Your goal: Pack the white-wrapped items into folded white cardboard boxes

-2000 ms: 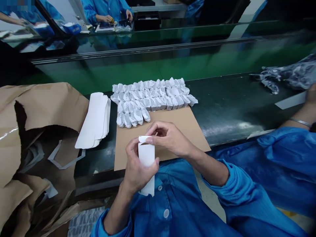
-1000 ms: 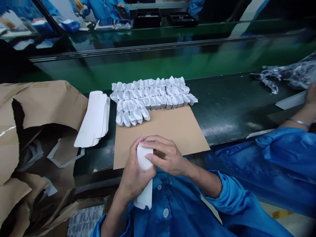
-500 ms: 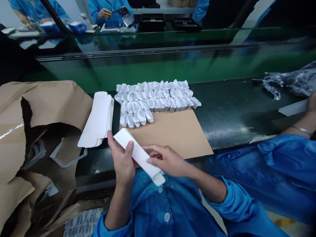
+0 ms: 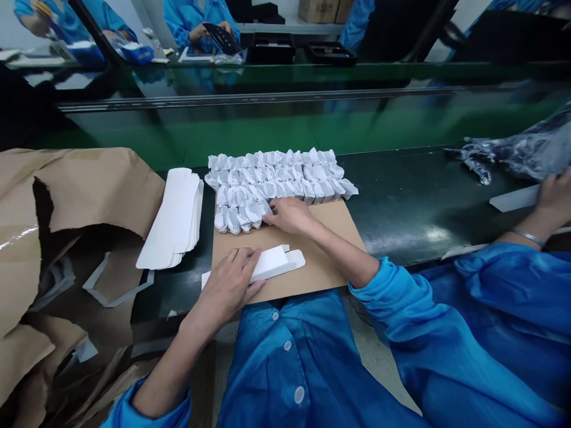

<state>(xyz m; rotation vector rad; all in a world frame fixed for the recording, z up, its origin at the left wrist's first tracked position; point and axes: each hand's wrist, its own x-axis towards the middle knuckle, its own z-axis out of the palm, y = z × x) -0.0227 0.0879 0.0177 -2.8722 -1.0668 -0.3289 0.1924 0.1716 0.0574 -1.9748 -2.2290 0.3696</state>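
Observation:
A folded white carton [image 4: 269,265] lies flat on a brown cardboard sheet [image 4: 312,252], with my left hand [image 4: 227,289] pressed over its near end. My right hand [image 4: 289,215] reaches forward, its fingers open and touching the nearest of the white paper-wrapped bundles [image 4: 267,184]. These bundles lie in tight rows along the far part of the sheet. To the left of the sheet, a stack of flat white carton blanks [image 4: 172,217] rests on the dark belt [image 4: 401,208].
Torn brown kraft paper [image 4: 84,190] heaps along the left side. At right, a co-worker's hand [image 4: 555,199] holds a white strip near a crumpled clear plastic bag [image 4: 513,156]. A glass panel [image 4: 285,77] stands beyond the belt, with another blue-sleeved person [image 4: 200,24] past it.
The white carton has gone from being held up and handled in both hands to lying flat on the sheet. My right hand has let go of it and moved forward to the bundles.

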